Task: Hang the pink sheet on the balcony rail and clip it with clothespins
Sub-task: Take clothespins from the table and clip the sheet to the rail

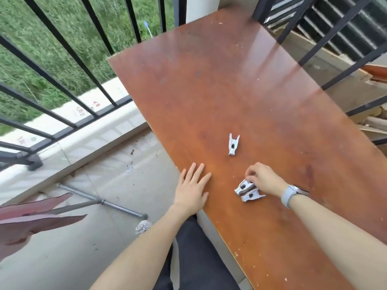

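**Right hand picks at clothespins while the left lies flat on the table**

The left hand [193, 190] lies palm down on the near left edge of the table [219, 80], fingers straight and slightly spread, holding nothing; its bare forearm reaches in from the lower middle of the view. The right hand [262, 178] comes in from the lower right with a pale grey watch [288, 195] on its wrist. Its fingers are curled downward and pinch the upper end of a white clothespin [244, 187], which lies touching a second clothespin [252, 195] just beside it on the reddish-brown tabletop. A third clothespin [233, 144] lies alone farther up the table, apart from the pair, its open prongs pointing away from the person.

The pink sheet [27, 218] shows at the left edge of the view, its folded corners jutting out above the balcony floor [73, 248], well apart from both hands and from the table. The black balcony rail [62, 59] runs across the upper left, with grass beyond it. On the pale ledge [88, 109] under the rail sit small red marks that look like printed signs; the writing is too blurred to read. A grey metal pipe [104, 203] lies on the floor below the table's edge.
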